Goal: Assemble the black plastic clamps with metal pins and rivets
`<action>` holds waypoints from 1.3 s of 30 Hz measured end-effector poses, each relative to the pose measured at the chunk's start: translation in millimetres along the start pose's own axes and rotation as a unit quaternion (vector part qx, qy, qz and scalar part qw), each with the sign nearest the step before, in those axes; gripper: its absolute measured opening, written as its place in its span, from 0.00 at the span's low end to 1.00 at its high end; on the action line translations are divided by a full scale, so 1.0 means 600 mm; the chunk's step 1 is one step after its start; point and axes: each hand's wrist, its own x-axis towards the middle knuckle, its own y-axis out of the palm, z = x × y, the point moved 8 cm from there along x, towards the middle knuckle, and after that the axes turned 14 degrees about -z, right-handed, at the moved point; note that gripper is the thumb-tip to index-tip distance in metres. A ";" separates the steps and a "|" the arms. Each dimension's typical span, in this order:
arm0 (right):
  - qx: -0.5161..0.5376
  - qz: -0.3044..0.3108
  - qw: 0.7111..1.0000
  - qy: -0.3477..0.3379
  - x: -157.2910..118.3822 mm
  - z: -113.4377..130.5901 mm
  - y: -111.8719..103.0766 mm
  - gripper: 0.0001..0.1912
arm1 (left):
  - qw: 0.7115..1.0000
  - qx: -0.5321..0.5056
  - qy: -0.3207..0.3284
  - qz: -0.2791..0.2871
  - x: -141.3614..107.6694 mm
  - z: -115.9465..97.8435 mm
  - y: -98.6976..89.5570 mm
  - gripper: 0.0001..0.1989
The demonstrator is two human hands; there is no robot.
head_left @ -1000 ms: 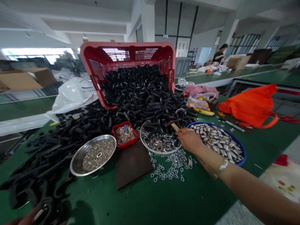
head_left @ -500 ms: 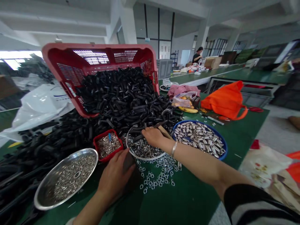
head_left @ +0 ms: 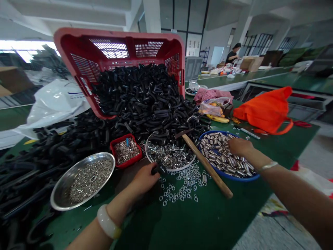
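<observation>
My left hand (head_left: 145, 177) is closed on a black plastic part (head_left: 160, 168), beside the near rim of a white tray (head_left: 174, 170) of mixed small metal parts. My right hand (head_left: 240, 147) reaches over a blue tray (head_left: 238, 178) and touches the metal springs (head_left: 221, 158) in it. It is blurred and its fingertips are hidden, so whether they grip a spring cannot be made out. Between the two trays lies a hammer (head_left: 208, 165) with a wooden handle, its head towards the black parts. Loose metal rings (head_left: 182, 187) are scattered on the green table in front.
Behind, a tilted red crate (head_left: 117, 34) spills black parts (head_left: 145, 100). A red box (head_left: 127, 163) of small pins and a steel bowl (head_left: 58, 205) of small metal pieces stand left. Bananas (head_left: 218, 119) and an orange bag (head_left: 265, 109) lie right. A person (head_left: 232, 55) works far off.
My right hand has moved right, from the white tray to the springs, uncovering the hammer's handle. My left hand has shifted right and now visibly holds the black part. The view has turned slightly left.
</observation>
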 end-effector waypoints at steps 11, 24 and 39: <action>0.119 0.047 0.988 0.086 -0.041 0.036 0.022 0.17 | 0.969 0.217 0.107 0.048 -0.023 -0.078 0.090 0.15; 0.536 0.220 0.784 0.224 -0.240 0.216 0.132 0.16 | 0.975 -0.189 -0.105 -0.040 -0.022 -0.030 0.068 0.08; 0.629 0.164 0.707 0.278 -0.275 0.339 0.190 0.16 | 0.651 -0.655 -0.379 -0.064 -0.108 0.019 0.033 0.04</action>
